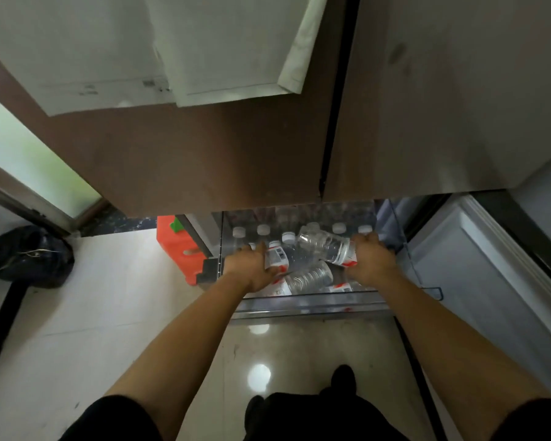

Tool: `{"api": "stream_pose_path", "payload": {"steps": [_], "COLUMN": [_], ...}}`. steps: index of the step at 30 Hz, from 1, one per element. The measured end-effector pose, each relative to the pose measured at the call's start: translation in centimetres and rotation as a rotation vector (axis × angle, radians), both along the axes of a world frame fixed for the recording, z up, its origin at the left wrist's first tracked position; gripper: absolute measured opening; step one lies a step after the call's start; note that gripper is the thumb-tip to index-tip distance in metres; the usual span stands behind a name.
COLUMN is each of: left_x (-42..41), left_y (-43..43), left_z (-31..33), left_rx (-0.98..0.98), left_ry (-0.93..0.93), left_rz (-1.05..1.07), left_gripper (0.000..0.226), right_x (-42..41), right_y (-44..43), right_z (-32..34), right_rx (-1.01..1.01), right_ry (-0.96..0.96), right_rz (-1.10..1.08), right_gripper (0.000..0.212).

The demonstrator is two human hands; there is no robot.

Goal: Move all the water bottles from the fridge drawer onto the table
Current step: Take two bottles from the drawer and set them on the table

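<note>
The pulled-out fridge drawer (pixel 306 305) holds several clear water bottles with white caps and red-and-white labels. My left hand (pixel 252 270) grips one bottle (pixel 277 257) by its labelled body at the drawer's left side. My right hand (pixel 371 259) is closed on the labelled end of another bottle (pixel 326 245), which is tilted with its clear base pointing up and left. A third bottle (pixel 309 276) lies on its side between my hands. Upright bottles (pixel 263 230) stand in a row at the back. No table is in view.
The brown fridge doors (pixel 236 148) overhang the drawer from above. An orange plastic stool (pixel 177 246) stands left of the drawer, and a black bag (pixel 29 256) lies on the tiled floor at far left. A white appliance door (pixel 484 275) is on the right.
</note>
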State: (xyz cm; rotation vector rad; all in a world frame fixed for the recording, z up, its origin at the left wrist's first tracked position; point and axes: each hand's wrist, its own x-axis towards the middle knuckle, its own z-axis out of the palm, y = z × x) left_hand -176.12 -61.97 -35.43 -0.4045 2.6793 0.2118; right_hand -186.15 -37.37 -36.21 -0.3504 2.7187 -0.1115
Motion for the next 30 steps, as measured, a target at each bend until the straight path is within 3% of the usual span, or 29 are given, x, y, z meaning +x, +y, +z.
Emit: {"api": "stream_pose_path", "payload": {"steps": [4, 9, 13, 18, 20, 26, 30], "left_x": [0.4, 1.2, 1.6, 1.7, 1.7, 0.7, 0.2], "left_y": [0.1, -0.9, -1.9, -1.1, -0.4, 1.0, 1.5], "left_z": [2.9, 5.7, 6.8, 5.8, 4.9, 1.9, 1.4], "left_rx": [-0.144, -0.191, -0.059, 0.379, 0.467, 0.486, 0.713], "left_ry": [0.105, 0.147, 0.207, 0.488, 0.528, 0.479, 0.335], "left_rz": [-0.102, -0.112, -0.101, 0.071, 0.106, 0.191, 0.381], "left_gripper": [0.068, 0.065, 0.065, 0.049, 0.044, 0.059, 0.076], "right_x": [1.4, 3.8, 5.5, 6.3, 6.3, 5.3, 3.9], "right_y": [-0.2, -1.5, -2.2, -3.3, -3.2, -1.9, -1.9], "right_z": [3.1, 5.8, 7.4, 9.7, 10.0, 8.4, 6.5], "right_rx": [-0.1, 0.007, -0.032, -0.161, -0.165, -0.108, -0.368], "right_ry": [-0.035, 0.048, 0.056, 0.203, 0.253, 0.254, 0.198], "right_rz": [-0.027, 0.016, -0.101, -0.261, -0.284, -0.196, -0.264], "right_gripper": [0.079, 0.067, 0.064, 0.048, 0.05, 0.061, 0.064]}}
